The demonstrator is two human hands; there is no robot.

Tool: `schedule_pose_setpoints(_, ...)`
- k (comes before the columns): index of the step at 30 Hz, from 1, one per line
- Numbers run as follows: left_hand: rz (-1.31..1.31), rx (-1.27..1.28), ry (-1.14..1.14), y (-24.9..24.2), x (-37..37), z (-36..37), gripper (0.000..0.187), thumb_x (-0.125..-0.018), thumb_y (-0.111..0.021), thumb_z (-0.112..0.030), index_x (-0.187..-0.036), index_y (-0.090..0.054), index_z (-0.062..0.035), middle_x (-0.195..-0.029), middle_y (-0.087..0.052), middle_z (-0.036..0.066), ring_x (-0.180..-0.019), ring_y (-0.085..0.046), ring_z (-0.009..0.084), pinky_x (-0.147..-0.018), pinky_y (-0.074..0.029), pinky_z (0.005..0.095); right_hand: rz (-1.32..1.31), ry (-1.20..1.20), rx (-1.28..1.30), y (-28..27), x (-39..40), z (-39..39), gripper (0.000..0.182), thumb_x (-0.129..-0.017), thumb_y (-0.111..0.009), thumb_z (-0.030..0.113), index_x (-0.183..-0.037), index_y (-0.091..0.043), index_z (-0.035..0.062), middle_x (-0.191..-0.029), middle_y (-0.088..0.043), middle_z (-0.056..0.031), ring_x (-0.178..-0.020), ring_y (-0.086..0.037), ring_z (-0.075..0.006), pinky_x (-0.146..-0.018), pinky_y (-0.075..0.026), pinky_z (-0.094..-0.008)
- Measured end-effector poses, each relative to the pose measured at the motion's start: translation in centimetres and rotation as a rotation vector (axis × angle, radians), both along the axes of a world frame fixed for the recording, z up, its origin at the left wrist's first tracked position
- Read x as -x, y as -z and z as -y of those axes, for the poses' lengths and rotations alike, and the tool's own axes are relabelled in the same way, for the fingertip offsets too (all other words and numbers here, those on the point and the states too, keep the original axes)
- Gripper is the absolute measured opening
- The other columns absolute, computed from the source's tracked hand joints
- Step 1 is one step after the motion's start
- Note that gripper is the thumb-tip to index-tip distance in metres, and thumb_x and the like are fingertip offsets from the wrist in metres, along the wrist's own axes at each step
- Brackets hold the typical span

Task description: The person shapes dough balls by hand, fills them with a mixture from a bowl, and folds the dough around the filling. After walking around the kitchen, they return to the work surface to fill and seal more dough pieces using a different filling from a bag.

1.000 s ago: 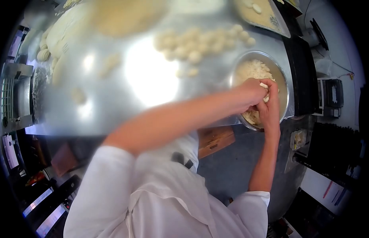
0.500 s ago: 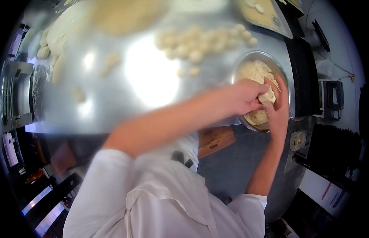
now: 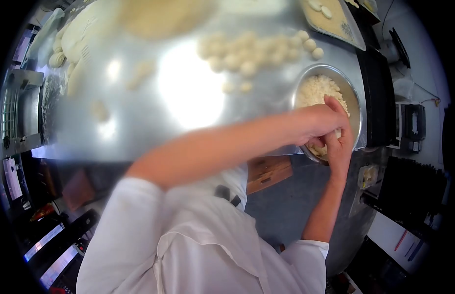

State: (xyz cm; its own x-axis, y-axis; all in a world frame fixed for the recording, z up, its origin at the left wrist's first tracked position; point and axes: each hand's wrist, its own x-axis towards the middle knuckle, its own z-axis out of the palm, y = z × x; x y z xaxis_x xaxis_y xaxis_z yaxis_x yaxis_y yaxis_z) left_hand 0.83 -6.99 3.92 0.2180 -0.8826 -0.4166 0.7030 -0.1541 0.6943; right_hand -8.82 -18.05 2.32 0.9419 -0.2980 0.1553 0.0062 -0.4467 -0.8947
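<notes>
Both hands meet over a metal bowl (image 3: pixel 355 93) of pale crumbly filling (image 3: pixel 320 88) at the table's right edge. My left hand (image 3: pixel 321 121) reaches across from the left, its fingers closed and bent over a small piece of dough (image 3: pixel 338 132). From below, my right hand (image 3: pixel 339 144) wraps its fingers and thumb round the same dough. Only a pale sliver of it shows between the hands; the rest is hidden. Several round dough balls (image 3: pixel 248 68) lie on the table beyond the bowl.
A tray (image 3: pixel 357 39) with several flat pale pieces stands at the far right of the metal table (image 3: pixel 134 122). A large dough mass (image 3: pixel 83 36) lies at the far left. Below the table edge is a wooden drawer (image 3: pixel 269 174). A dark appliance (image 3: pixel 374 98) borders the table's right side.
My left hand has moved right and over the dough, covering most of it. My right hand's fingers have closed in around it. The view has shifted slightly.
</notes>
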Motion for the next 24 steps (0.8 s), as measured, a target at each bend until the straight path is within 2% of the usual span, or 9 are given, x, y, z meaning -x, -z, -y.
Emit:
schedule_pose_setpoints(4,0.127,0.006,0.049,-0.5,-0.4,-0.2,0.038,-0.098,-0.052,-0.037,-0.114,-0.061,-0.0025,-0.109,-0.062,0.008,-0.095,-0.062,0.0183,-0.087,-0.051,0.0316,0.008,0.09,0.028,-0.3,-0.3,-0.4,0.036,-0.101,-0.058,0.021,-0.127,-0.059,-0.0029,-0.127,-0.063,-0.0129,-0.114,-0.059,-0.0199,-0.103,-0.043,-0.0325)
schedule_pose_setpoints(7,-0.117,0.073,-0.17,-1.0,0.1,-0.7,0.041,-0.102,-0.048,-0.039,-0.119,-0.058,-0.0027,-0.111,-0.063,0.008,-0.101,-0.062,0.0177,-0.09,-0.051,0.0313,0.022,0.225,0.056,-0.8,-0.9,-0.5,0.033,-0.105,-0.049,0.021,-0.122,-0.063,-0.0041,-0.122,-0.066,-0.0141,-0.107,-0.062,-0.0196,-0.103,-0.043,-0.0324)
schedule_pose_setpoints(10,-0.218,0.211,-0.294,-0.5,1.4,-1.4,0.037,-0.104,-0.044,-0.034,-0.12,-0.057,-0.0031,-0.113,-0.063,0.008,-0.101,-0.062,0.0151,-0.089,-0.051,0.03,0.161,0.29,0.045,-0.7,-1.5,-0.5,0.037,-0.107,-0.043,0.023,-0.117,-0.065,-0.0047,-0.117,-0.068,-0.0138,-0.102,-0.063,-0.0194,-0.102,-0.044,-0.0323)
schedule_pose_setpoints(13,-0.143,0.301,-0.357,0.5,2.2,-2.4,0.032,-0.106,-0.041,-0.029,-0.12,-0.057,-0.005,-0.116,-0.062,0.007,-0.103,-0.061,0.0138,-0.088,-0.051,0.0283,0.141,0.306,0.139,-1.3,-1.7,-2.3,0.038,-0.107,-0.04,0.022,-0.125,-0.061,-0.0039,-0.121,-0.066,-0.0151,-0.107,-0.062,-0.0214,-0.101,-0.045,-0.0327)
schedule_pose_setpoints(19,0.016,0.337,-0.516,1.6,1.8,-9.1,0.033,-0.107,-0.041,-0.03,-0.121,-0.055,-0.004,-0.111,-0.059,0.006,-0.097,-0.059,0.0124,-0.084,-0.051,0.0279,0.088,-0.067,-0.241,-4.9,-3.2,-9.2,0.052,-0.097,-0.061,0.028,-0.14,-0.05,0.0006,-0.128,-0.063,-0.0175,-0.117,-0.058,-0.02,-0.1,-0.045,-0.0322)
schedule_pose_setpoints(20,0.14,0.285,-0.53,2.0,1.8,-10.4,0.035,-0.107,-0.04,-0.032,-0.123,-0.054,-0.0039,-0.111,-0.059,0.006,-0.097,-0.059,0.0127,-0.084,-0.051,0.0284,0.052,-0.12,-0.296,-5.4,-3.2,-10.1,0.054,-0.095,-0.065,0.028,-0.14,-0.05,0.0013,-0.128,-0.062,-0.0174,-0.117,-0.058,-0.0193,-0.1,-0.045,-0.032)
schedule_pose_setpoints(21,0.263,0.232,-0.543,2.6,1.9,-11.7,0.038,-0.108,-0.039,-0.034,-0.125,-0.053,-0.0038,-0.111,-0.059,0.006,-0.097,-0.059,0.013,-0.084,-0.051,0.0289,0.013,-0.136,-0.305,-5.6,-3.4,-11.0,0.054,-0.094,-0.067,0.029,-0.138,-0.053,0.0015,-0.128,-0.063,-0.017,-0.114,-0.058,-0.0182,-0.1,-0.045,-0.0317)
schedule_pose_setpoints(23,0.255,0.131,-0.538,2.2,2.0,-14.0,0.043,-0.108,-0.036,-0.038,-0.13,-0.05,-0.0036,-0.114,-0.059,0.007,-0.099,-0.059,0.0139,-0.086,-0.051,0.0302,-0.088,-0.191,-0.304,-5.5,-3.8,-12.6,0.047,-0.094,-0.067,0.029,-0.131,-0.058,0.0011,-0.123,-0.065,-0.0159,-0.108,-0.06,-0.0166,-0.1,-0.045,-0.0317)
schedule_pose_setpoints(24,0.126,0.084,-0.518,0.9,1.9,-15.2,0.046,-0.108,-0.034,-0.039,-0.133,-0.049,-0.0036,-0.116,-0.058,0.007,-0.102,-0.059,0.0146,-0.088,-0.05,0.031,-0.146,-0.23,-0.291,-4.9,-4.2,-13.2,0.041,-0.095,-0.065,0.028,-0.126,-0.061,0.0006,-0.119,-0.067,-0.0153,-0.104,-0.062,-0.0161,-0.1,-0.045,-0.0318)
